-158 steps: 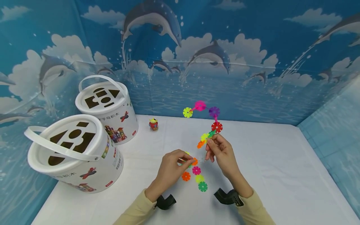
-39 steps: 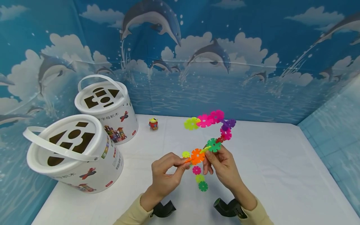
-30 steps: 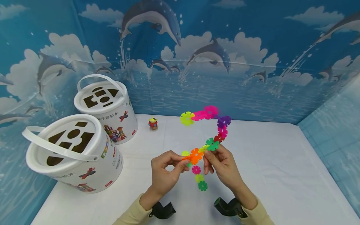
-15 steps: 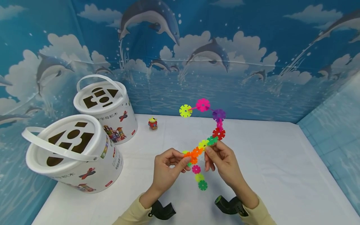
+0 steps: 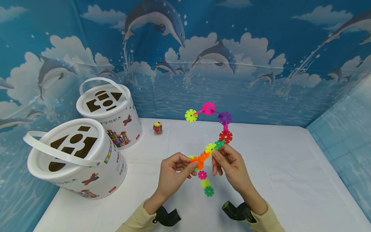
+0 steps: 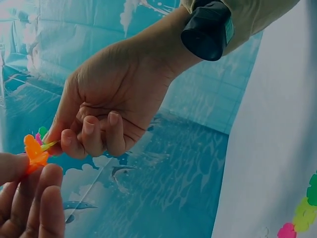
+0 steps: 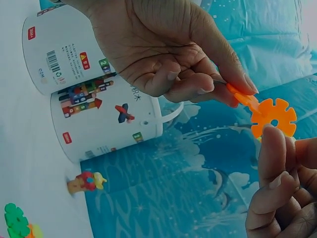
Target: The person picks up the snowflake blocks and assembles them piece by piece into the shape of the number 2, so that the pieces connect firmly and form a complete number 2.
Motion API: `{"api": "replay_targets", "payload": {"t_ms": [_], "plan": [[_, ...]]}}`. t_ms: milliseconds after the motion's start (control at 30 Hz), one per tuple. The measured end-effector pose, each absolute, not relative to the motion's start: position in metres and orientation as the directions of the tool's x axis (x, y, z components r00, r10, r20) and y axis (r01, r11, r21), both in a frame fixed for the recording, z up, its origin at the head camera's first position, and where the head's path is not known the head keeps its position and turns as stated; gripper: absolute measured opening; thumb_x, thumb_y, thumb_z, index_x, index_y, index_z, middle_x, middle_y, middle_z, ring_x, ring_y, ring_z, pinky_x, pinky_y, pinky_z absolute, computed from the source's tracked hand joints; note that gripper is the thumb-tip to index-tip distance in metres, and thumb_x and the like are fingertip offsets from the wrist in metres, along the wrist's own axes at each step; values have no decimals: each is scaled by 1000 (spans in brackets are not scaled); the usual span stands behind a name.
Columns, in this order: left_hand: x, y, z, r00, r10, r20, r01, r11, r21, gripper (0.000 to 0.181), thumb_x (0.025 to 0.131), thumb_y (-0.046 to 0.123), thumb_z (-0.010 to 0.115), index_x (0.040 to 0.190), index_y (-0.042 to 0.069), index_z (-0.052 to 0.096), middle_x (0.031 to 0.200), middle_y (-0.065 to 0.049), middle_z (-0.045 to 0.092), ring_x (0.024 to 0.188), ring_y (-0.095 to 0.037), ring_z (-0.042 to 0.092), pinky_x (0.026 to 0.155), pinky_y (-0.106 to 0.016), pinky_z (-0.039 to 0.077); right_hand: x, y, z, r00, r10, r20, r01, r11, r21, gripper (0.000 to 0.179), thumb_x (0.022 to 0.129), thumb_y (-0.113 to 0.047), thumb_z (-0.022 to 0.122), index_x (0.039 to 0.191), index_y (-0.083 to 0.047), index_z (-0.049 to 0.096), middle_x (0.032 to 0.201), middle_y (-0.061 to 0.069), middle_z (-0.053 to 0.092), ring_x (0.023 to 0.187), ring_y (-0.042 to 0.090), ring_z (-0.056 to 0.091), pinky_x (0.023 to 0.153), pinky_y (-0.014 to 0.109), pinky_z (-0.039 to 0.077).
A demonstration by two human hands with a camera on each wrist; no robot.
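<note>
A chain of linked snowflake discs is held up between both hands, curving from a lime disc [image 5: 191, 115] through pink [image 5: 208, 108], purple [image 5: 224, 118] and red [image 5: 225, 137] to orange. My left hand [image 5: 175, 175] pinches the orange disc [image 5: 197, 160] at its lower end between thumb and forefinger. Thumb and fingers of my right hand [image 5: 233, 166] grip the chain near a yellow disc [image 5: 210, 149], beside a green one [image 5: 219, 144]. The right wrist view shows a second orange disc [image 7: 286, 118] slotted edge-on into the pinched orange one [image 7: 243, 97].
Below the hands lie loose discs on the white tablecloth: pink [image 5: 202, 175], lime [image 5: 205, 183] and green [image 5: 209, 191], with others partly hidden behind the left fingers. Two white lidded buckets [image 5: 113, 183] stand at left. A small toy figure [image 5: 157, 127] is near the back.
Over five seconds, the left hand came up to the chain's end, now holding an orange disc there; the orange disc lying nearest it is gone. The chain's far end has swung upright since a second ago.
</note>
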State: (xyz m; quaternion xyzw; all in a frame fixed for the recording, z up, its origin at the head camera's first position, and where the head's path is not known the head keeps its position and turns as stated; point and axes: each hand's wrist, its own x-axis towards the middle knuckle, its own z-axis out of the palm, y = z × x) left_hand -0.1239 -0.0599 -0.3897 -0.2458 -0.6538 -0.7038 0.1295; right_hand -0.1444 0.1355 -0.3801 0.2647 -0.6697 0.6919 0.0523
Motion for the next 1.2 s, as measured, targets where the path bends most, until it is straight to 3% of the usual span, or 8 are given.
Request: {"api": "replay_targets", "payload": {"t_ms": [133,300,500,700,833,1000,1200], "plan": [[-129,-62,-404,-881,154,447,436,-104,894,7,87,2,67,93,2,64,77,-13,68,59,-23,66,50,-37,55,-145,135,-380,-860,-280,427,-417,-99,-904,8,98,3,45,92,3,50,68,11,53,48,23,54,39,31,42],[-129,-62,-403,-890,171,424,410,-112,905,13,88,-1,64,101,-3,63,77,-13,67,60,-29,66,51,-36,55,-145,133,-381,-873,-283,398,-391,-84,-917,9,99,0,45,91,4,47,68,11,53,47,24,54,40,28,43],[-129,-63,-401,-899,152,411,395,-123,910,11,88,0,66,98,-4,64,77,-14,66,62,-22,65,52,-34,55,-145,132,-384,-875,-308,373,-368,-76,-927,9,100,-3,44,95,3,45,70,12,53,48,24,54,40,29,44],[-129,-63,-401,-909,99,405,392,-128,911,10,87,0,67,96,-5,67,79,-14,65,64,-18,62,52,-33,55,-143,129,-388,-839,-426,339,-361,-32,-932,8,99,-2,47,104,3,50,74,9,55,51,21,54,42,31,45],[-129,-61,-401,-939,100,330,308,-187,933,14,88,4,67,97,-7,66,86,-13,67,67,-17,61,56,-29,55,-140,126,-390,-834,-465,298,-345,18,-938,10,96,-3,53,104,2,55,68,8,57,51,18,54,42,29,45],[-129,-58,-403,-972,115,207,168,-281,945,21,89,8,67,99,-10,65,92,-9,68,69,-15,59,59,-24,52,-140,125,-391,-837,-437,329,-382,36,-923,5,93,-1,58,98,-1,59,68,9,57,51,19,55,43,29,44],[-131,-55,-408,-974,105,203,167,-277,946,23,92,12,64,102,-9,66,89,-8,68,74,-17,61,59,-24,51,-144,127,-392,-822,-396,410,-454,20,-891,6,92,4,57,97,0,59,72,7,59,51,17,56,41,30,44]]}}
